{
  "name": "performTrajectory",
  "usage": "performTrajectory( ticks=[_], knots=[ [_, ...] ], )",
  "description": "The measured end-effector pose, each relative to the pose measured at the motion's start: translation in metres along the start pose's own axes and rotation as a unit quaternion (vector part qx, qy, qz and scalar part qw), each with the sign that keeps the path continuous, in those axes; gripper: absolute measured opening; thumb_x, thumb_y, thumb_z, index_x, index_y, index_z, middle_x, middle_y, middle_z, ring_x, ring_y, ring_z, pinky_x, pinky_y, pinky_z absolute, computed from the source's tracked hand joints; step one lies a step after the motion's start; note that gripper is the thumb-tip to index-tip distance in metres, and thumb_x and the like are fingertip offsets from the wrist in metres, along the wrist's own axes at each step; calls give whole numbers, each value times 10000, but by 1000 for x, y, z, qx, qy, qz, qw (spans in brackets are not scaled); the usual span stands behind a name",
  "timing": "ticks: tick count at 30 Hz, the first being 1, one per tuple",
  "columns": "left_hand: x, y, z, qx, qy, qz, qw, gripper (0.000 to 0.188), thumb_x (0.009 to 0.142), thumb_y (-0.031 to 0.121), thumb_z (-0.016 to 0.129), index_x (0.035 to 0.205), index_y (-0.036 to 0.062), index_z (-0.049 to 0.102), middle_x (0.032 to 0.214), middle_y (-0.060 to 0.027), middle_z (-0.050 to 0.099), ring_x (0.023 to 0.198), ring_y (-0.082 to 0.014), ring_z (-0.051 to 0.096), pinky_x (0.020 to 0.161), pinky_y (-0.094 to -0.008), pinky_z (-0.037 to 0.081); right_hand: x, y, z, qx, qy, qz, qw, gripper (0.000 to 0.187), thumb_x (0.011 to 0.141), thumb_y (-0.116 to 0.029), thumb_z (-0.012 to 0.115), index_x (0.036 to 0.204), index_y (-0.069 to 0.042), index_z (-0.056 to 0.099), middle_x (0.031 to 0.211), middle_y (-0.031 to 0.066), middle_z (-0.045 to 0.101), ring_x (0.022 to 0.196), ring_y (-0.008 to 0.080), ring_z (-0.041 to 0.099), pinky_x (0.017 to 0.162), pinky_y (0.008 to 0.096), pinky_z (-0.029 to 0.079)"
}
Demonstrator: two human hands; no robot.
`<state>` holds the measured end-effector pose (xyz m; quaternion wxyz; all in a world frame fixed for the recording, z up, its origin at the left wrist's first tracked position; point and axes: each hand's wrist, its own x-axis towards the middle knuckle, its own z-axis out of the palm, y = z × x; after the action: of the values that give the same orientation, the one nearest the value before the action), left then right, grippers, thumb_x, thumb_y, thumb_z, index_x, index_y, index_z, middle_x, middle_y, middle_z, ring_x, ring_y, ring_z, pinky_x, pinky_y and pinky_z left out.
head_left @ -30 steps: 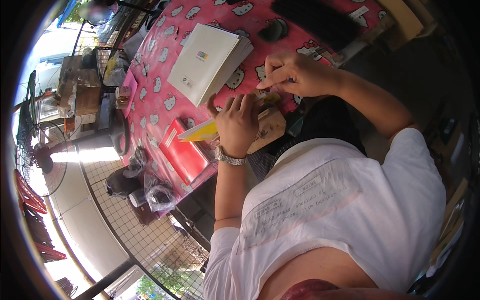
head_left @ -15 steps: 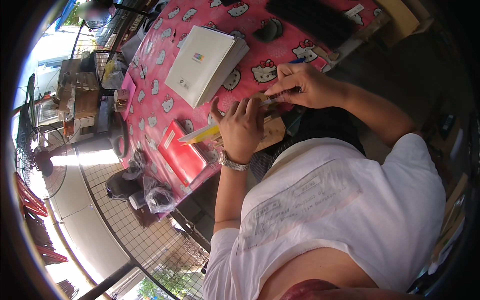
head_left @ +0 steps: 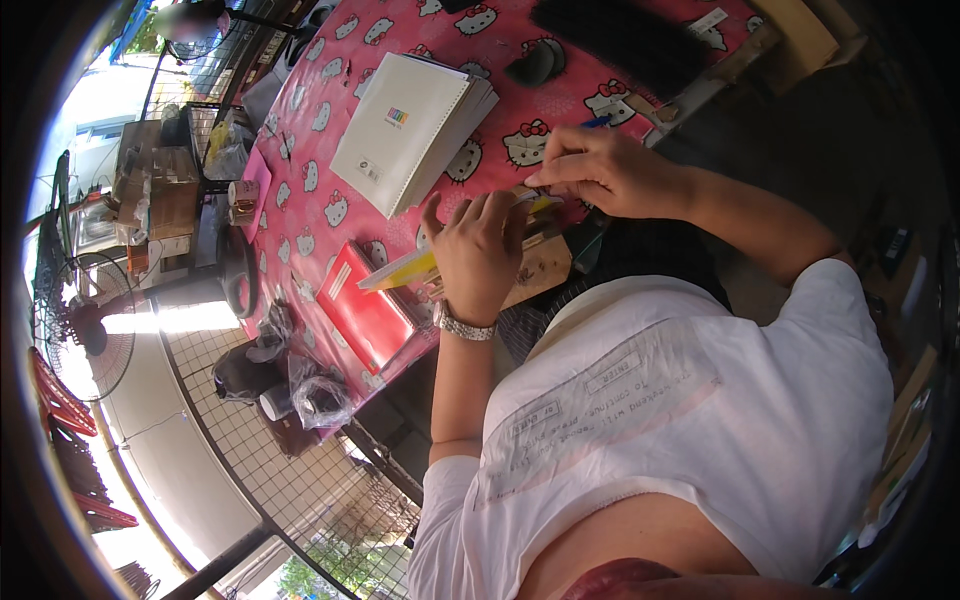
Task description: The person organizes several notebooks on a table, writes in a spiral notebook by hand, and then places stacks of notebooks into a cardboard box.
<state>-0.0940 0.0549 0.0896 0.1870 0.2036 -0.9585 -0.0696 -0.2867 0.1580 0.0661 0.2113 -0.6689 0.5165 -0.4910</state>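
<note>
My left hand [head_left: 478, 255], with a metal-band watch on its wrist, is closed around a thin yellow-and-white notebook [head_left: 402, 271], seen nearly edge-on over the table's near edge. Its far-left corner sticks out past my fingers, above a red notebook [head_left: 365, 305] lying on the table. At the notebook's other end is my right hand [head_left: 612, 172], its thumb and fingertips pinched together near the edge. What those fingertips hold, if anything, is too small to make out. Just beyond both hands lies a stack of white spiral notebooks [head_left: 405, 130].
A pink patterned cloth [head_left: 310, 215] covers the table. Dark green curved objects [head_left: 537, 63] and a black mat-like item [head_left: 625, 40] lie at the far side. A blue pen-like item [head_left: 597, 121] is beyond my right hand. Plastic-wrapped things [head_left: 318, 392] sit at the left corner.
My right hand's fingers have shifted slightly and drawn closer together. The shiny strip by them no longer shows clearly, and more of the notebook's yellow end is visible. My left hand keeps its grip.
</note>
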Motion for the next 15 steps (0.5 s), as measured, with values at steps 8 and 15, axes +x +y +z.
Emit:
performTrajectory(
  ticks=[8,15],
  knots=[
    [2,-4,1,-6,15,4,1000,68,843,167,664,846,112,624,743,-51,651,714,-253,632,928,-447,378,0,2,-1,-23,43,-94,994,217,784,19,683,980,-74,690,869,17,577,790,157,597,650,285,468],
    [-3,2,0,9,-2,11,1000,166,854,131,635,1012,113,589,824,-26,673,785,-244,644,946,-453,376,11,-3,-6,56,-70,100,991,258,843,-77,669,1091,-75,599,809,72,613,636,220,611,583,317,493]
  ],
)
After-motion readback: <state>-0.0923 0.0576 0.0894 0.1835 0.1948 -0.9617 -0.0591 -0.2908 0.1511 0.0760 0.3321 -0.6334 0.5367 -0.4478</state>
